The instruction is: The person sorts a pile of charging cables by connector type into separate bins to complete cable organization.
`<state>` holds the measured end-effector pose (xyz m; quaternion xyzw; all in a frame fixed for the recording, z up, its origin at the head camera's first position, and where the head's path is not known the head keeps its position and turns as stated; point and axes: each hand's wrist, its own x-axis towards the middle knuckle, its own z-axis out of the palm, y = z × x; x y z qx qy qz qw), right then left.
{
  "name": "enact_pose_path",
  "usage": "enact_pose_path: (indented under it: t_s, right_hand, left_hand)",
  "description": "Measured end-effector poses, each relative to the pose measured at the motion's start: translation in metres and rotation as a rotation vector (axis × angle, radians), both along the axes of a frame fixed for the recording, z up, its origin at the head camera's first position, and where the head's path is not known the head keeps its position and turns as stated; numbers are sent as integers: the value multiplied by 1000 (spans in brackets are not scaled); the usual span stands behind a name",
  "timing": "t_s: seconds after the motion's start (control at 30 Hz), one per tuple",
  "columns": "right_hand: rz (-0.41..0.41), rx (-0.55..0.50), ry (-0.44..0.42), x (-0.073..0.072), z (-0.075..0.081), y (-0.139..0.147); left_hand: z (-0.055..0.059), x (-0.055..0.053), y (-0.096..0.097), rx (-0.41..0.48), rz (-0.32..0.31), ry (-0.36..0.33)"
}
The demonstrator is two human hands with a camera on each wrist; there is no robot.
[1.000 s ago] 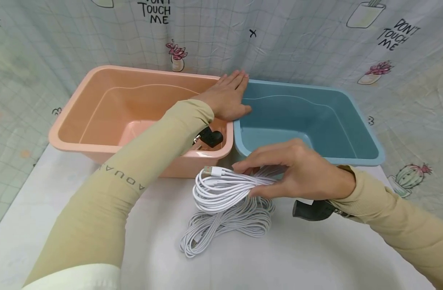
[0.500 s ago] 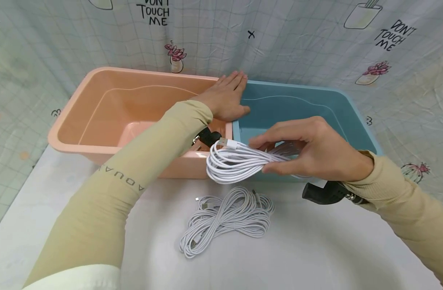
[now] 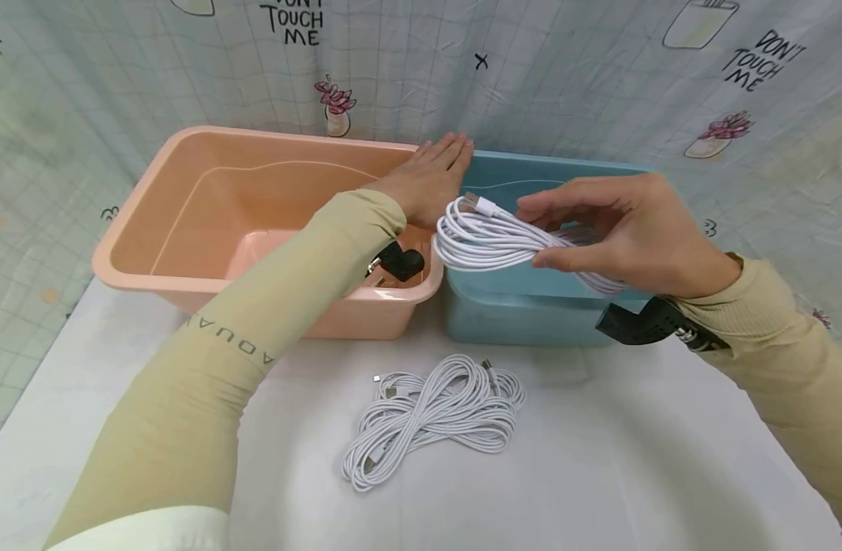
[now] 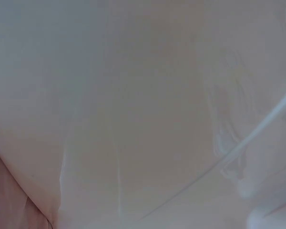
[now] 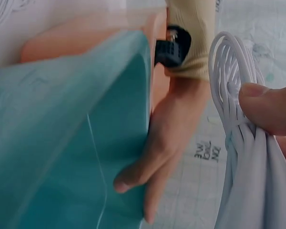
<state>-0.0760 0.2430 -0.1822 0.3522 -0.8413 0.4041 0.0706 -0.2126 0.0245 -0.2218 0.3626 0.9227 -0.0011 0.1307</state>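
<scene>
A coiled white USB cable (image 3: 486, 239) is pinched between the thumb and fingers of my right hand (image 3: 628, 226), above the blue bin (image 3: 524, 315). The coil's tied middle shows in the right wrist view, with my thumb pressing on the cable (image 5: 243, 143). My left hand (image 3: 424, 184) rests with straight fingers over the adjoining rims of the peach bin (image 3: 145, 279) and the blue one. Several more coiled white cables (image 3: 438, 425) lie in a pile on the table. The left wrist view is blurred, showing mostly pale bin wall.
Both bins stand side by side at the back of the white table (image 3: 566, 474), before a patterned cloth (image 3: 407, 69). A black wrist camera mount (image 3: 400, 262) on my left arm hangs inside the peach bin. Another mount (image 3: 638, 321) sits under my right wrist.
My right hand has lifted the coiled cable off the pile and carried it up, away from me and to the right, over the blue bin. My left hand stays in place.
</scene>
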Motion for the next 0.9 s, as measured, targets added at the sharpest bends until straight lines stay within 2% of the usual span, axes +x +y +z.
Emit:
enact_pose_path:
  t_s: [0.1,0.23,0.33,0.6,0.73,0.9]
  right_hand:
    - [-56,9,-19,-8,0,6]
    - [-178,54,-24,-18,-1,15]
    - [-221,45,-44,-26,-1,21]
    - [-247,-10,-47,-46,1,30]
    - [-286,1,-84,-54,-6,35]
    - [-323,30,-114,-63,-18,43]
  left_hand:
    - [0,0,-1,5,-10,16]
    - [-1,0,1,6,-9,33]
    - [0,1,2,14,6,33]
    - [1,-1,2,12,43,-2]
    - [-1,-1,3,12,55,-20]
    - [-3,1,4,11,66,-8]
